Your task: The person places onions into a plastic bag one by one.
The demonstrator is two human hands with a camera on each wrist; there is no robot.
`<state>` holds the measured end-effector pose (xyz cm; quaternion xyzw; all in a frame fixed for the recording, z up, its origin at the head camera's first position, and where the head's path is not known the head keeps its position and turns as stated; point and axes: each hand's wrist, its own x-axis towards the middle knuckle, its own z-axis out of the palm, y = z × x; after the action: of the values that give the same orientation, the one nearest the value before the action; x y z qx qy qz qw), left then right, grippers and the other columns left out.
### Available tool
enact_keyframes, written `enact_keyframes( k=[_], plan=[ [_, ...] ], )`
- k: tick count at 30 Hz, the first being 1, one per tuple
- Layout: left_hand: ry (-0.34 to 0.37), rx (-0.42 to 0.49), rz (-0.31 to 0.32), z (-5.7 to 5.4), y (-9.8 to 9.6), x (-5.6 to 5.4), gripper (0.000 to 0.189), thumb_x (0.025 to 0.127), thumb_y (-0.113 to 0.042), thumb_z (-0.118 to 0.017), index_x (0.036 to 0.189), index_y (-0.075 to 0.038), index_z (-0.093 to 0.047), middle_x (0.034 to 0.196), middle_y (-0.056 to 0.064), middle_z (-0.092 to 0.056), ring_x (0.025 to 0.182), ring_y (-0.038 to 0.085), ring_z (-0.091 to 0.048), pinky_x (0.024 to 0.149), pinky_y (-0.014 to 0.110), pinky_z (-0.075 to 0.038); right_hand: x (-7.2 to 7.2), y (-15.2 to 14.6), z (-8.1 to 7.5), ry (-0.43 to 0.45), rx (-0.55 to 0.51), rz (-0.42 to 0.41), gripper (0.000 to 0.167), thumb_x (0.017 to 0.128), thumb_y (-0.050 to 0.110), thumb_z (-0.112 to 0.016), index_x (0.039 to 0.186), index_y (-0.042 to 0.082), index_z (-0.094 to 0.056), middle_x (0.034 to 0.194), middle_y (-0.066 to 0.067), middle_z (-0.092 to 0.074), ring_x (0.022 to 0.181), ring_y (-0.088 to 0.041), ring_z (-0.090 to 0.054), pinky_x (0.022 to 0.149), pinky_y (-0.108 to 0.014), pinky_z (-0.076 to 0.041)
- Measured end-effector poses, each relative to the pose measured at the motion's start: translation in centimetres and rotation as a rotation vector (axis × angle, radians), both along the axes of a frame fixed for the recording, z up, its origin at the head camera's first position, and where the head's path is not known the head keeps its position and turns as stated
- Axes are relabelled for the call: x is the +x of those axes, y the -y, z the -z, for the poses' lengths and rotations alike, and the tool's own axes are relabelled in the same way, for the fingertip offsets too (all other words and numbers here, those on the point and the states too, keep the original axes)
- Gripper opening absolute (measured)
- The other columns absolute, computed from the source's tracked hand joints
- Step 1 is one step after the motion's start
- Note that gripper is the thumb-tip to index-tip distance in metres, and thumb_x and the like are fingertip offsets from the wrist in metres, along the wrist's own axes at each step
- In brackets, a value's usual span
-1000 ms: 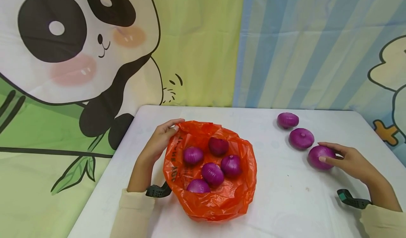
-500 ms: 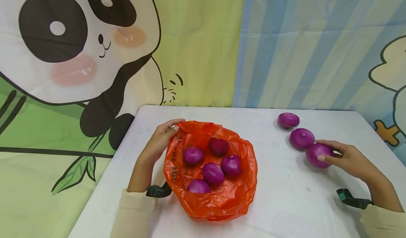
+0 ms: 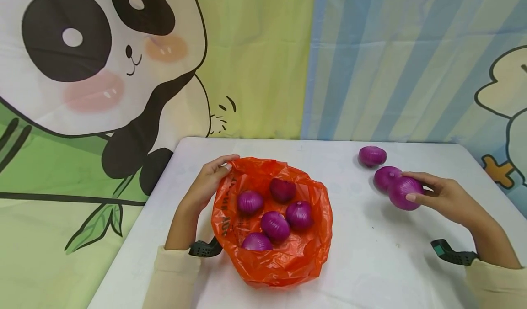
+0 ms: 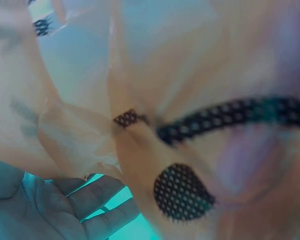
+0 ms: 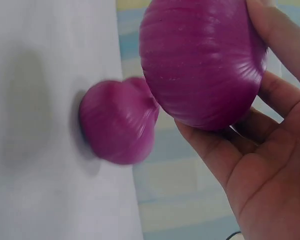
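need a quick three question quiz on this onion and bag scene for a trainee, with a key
1. In the head view, how many onions show inside the red bag?
2. True or false: the right hand holds an onion up off the table.
3. What does the left hand grip? A) an onion B) the bag C) the table

Key: 1. Five; 2. True; 3. B

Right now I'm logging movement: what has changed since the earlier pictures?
The right hand, already gripping an onion, has lifted it off the table and leftward. The left hand still holds the red bag; its five visible onions and two loose ones stayed put.
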<state>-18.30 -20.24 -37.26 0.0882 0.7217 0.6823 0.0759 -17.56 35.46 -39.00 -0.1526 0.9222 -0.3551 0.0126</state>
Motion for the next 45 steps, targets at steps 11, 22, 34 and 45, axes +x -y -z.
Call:
enact_keyframes(
  k=[11,22,34,45],
  plan=[
    [-0.005,0.005,0.007,0.1,-0.1,0.0,0.038,0.104,-0.008,-0.037,0.14,0.0,-0.047,0.117,0.018,-0.062,0.106,0.041,-0.059,0.083,0.034,-0.055,0.3,3.2,-2.2,-0.14,-0.086,-0.086,0.058,0.083,0.004,-0.076,0.137,0.005,-0.054,0.126,0.021,-0.045,0.107,0.01,-0.044,0.068,-0.017,-0.053],
    [-0.008,0.012,0.001,0.3,0.0,0.2,0.036,0.104,-0.011,-0.039,0.138,-0.004,-0.05,0.118,0.018,-0.062,0.108,0.04,-0.059,0.084,0.035,-0.055,0.6,7.0,-3.8,-0.187,-0.142,-0.098,0.057,0.083,0.002,-0.076,0.136,0.005,-0.055,0.131,-0.014,-0.051,0.103,0.005,-0.049,0.069,-0.018,-0.053],
    [-0.01,0.002,0.011,0.1,-0.1,0.0,0.036,0.104,-0.008,-0.037,0.137,-0.005,-0.051,0.119,0.018,-0.061,0.107,0.039,-0.06,0.084,0.036,-0.055,0.1,11.5,-4.6,-0.183,-0.205,-0.221,0.056,0.082,0.001,-0.076,0.134,0.006,-0.057,0.128,-0.017,-0.053,0.101,-0.02,-0.06,0.073,-0.023,-0.055],
    [-0.012,-0.015,0.001,0.1,-0.1,-0.1,0.037,0.103,-0.008,-0.038,0.138,-0.004,-0.051,0.119,0.018,-0.062,0.108,0.041,-0.059,0.085,0.035,-0.055,-0.6,16.3,-4.3,-0.19,-0.314,-0.457,0.056,0.079,0.0,-0.078,0.132,0.005,-0.059,0.127,-0.007,-0.06,0.114,-0.011,-0.056,0.084,-0.028,-0.054]
  ],
)
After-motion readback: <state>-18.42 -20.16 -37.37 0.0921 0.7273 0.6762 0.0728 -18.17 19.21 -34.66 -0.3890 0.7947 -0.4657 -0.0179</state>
